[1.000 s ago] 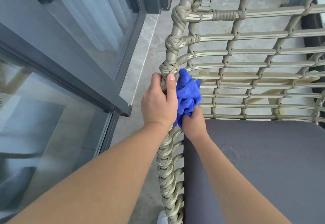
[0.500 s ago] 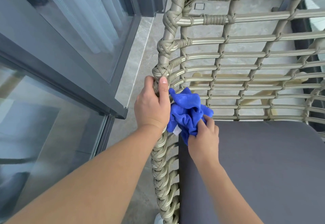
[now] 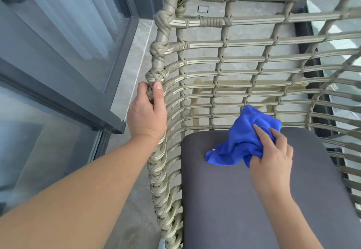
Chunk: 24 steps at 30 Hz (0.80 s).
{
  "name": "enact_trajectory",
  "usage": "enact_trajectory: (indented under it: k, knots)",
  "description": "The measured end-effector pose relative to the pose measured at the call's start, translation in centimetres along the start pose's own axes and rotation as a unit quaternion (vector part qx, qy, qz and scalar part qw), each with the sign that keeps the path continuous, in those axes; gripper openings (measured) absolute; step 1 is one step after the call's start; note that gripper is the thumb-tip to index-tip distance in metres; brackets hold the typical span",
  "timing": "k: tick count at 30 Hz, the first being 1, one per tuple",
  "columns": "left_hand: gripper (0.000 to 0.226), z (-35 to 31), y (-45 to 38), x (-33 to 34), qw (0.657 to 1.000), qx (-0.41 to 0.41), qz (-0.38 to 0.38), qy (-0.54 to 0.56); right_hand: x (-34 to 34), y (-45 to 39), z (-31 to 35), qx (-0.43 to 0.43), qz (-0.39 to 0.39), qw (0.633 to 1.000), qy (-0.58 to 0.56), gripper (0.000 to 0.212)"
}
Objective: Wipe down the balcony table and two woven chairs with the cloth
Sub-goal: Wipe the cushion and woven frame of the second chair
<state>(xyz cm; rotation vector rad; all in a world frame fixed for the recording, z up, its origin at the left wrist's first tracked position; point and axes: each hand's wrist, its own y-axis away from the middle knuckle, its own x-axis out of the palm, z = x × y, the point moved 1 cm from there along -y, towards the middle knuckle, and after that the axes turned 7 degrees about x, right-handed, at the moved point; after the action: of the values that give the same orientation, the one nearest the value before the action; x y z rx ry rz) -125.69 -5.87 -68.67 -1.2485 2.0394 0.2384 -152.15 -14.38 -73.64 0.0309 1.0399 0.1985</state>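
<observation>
Head view: one olive-grey woven rattan chair (image 3: pixel 224 61), one dark grey seat cushion (image 3: pixel 244 200), one crumpled bright blue cloth (image 3: pixel 240 145), two hands. Left hand (image 3: pixel 147 116) is wrapped round the chair's braided side rail, thumb up along the weave, arm stretched forward. Right hand (image 3: pixel 273 157) grips the cloth, fingers spread over its folds and pressing it onto the cushion near the back edge, close to the woven backrest. Grey stone-tile floor (image 3: pixel 134 59) runs beside a dark-framed glass sliding door (image 3: pixel 64 39) on the left.
</observation>
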Motion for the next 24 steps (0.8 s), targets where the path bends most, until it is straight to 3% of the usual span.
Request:
enact_trajectory:
  k: [3,5,7,9,12,15,18,20,24]
  knots:
    - [0.037,-0.2,0.0,-0.1,1.000,-0.015,0.000,-0.005,-0.4,-0.4,0.0,-0.040,-0.059,0.997,-0.012,0.077]
    - [0.036,-0.3,0.1,-0.1,1.000,-0.014,-0.003,-0.006,0.4,-0.2,0.5,-0.073,-0.057,0.996,0.004,0.079]
    - [0.034,-0.3,0.1,-0.1,1.000,-0.014,-0.004,-0.005,2.2,0.1,1.2,-0.106,-0.009,0.994,0.037,0.081]
    - [0.033,-0.3,0.1,-0.1,1.000,-0.011,-0.007,-0.001,4.9,0.8,1.7,-0.122,0.100,0.984,0.086,0.082]
    - [0.032,-0.3,0.0,-0.1,1.000,-0.009,-0.009,-0.001,8.4,2.1,2.2,-0.133,0.237,0.944,0.185,0.082]
    - [0.034,-0.3,0.0,0.0,1.000,-0.007,-0.010,-0.007,8.6,1.1,3.6,-0.086,0.307,0.930,0.181,0.087]
    - [0.030,-0.2,0.0,-0.1,1.000,-0.005,-0.009,-0.007,7.1,-1.3,5.3,-0.023,0.300,0.949,0.097,0.094]
    - [0.029,-0.1,0.0,0.0,1.000,-0.004,-0.010,-0.002,7.4,-1.9,5.2,-0.061,0.250,0.950,0.176,0.087]
    - [0.033,-0.1,0.0,0.1,1.000,0.000,-0.013,0.001,9.4,-1.3,3.6,-0.031,0.309,0.920,0.238,0.100]
